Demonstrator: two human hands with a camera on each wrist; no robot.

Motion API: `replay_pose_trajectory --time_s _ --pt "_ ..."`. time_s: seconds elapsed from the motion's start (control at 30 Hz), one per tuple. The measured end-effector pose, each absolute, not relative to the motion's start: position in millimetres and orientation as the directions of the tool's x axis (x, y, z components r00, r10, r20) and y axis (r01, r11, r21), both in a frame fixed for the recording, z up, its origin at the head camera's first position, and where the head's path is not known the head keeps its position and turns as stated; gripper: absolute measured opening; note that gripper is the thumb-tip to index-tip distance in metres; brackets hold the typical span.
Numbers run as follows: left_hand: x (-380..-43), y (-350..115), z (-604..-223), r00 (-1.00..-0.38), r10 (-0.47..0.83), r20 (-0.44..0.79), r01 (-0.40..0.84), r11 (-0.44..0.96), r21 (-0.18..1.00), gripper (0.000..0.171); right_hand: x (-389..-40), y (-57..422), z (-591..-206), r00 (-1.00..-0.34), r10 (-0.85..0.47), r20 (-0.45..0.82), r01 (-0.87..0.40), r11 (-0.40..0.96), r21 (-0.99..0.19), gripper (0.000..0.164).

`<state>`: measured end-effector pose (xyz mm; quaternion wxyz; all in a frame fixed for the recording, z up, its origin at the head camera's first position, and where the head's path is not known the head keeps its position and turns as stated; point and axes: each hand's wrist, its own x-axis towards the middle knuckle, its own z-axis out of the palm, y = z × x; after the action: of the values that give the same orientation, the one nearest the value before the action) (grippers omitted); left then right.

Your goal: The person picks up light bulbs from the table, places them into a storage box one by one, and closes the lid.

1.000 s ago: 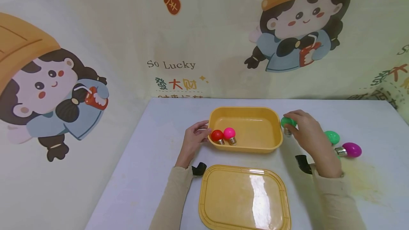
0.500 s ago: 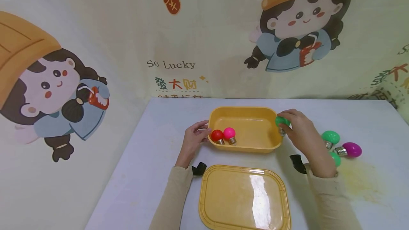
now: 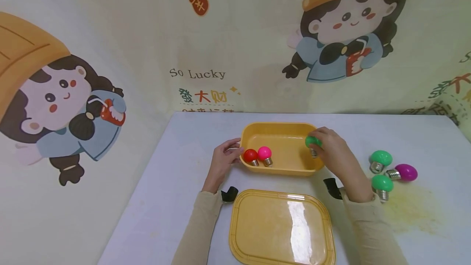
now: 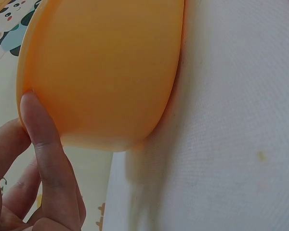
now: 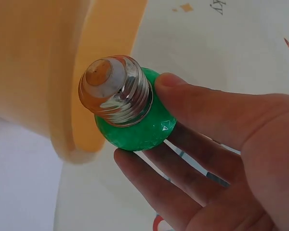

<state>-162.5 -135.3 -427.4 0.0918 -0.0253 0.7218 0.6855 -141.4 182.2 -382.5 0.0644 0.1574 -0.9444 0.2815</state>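
Note:
In the head view my right hand holds a green light bulb over the right end of a yellow plastic box. The right wrist view shows thumb and fingertips pinching the bulb's faceted green globe, its silver screw base facing the camera. My left hand grips the box's left end, thumb and fingers at the rim, as the left wrist view shows against the box wall. Inside the box, a red bulb and a pink bulb lie side by side at the left.
Right of the box, two green bulbs, one behind and one in front, lie beside a purple bulb. A yellow lid lies flat on the white table before the box. A printed cloth hangs behind.
My right hand has carried the green bulb leftward, from beside the box to over its right end. The bulbs at right are now fully uncovered. My left hand has stayed at the rim.

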Motion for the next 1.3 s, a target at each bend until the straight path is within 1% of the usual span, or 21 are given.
replay_pose_trajectory --time_s 0.57,0.87,1.1,1.3 --pt "-162.9 -136.3 -427.5 -0.982 0.096 -0.162 -0.158 0.050 0.986 0.043 -145.9 158.3 -397.2 -0.928 -0.300 0.219 -0.371 0.774 -0.512 0.028" --pt "-162.5 -136.3 -427.8 -0.981 0.099 -0.164 -0.160 0.049 0.986 0.044 -149.1 148.2 -406.3 -0.912 -0.334 0.237 -0.409 0.773 -0.484 0.026" --pt "-161.2 -134.8 -426.5 -0.982 0.079 -0.172 -0.166 0.076 0.983 0.043 -152.2 139.4 -412.0 -0.897 -0.358 0.259 -0.440 0.772 -0.458 0.025" --pt "-162.7 -135.4 -428.1 -0.981 0.088 -0.171 -0.166 0.061 0.984 0.043 -153.5 133.9 -417.6 -0.883 -0.387 0.263 -0.468 0.764 -0.445 0.025"
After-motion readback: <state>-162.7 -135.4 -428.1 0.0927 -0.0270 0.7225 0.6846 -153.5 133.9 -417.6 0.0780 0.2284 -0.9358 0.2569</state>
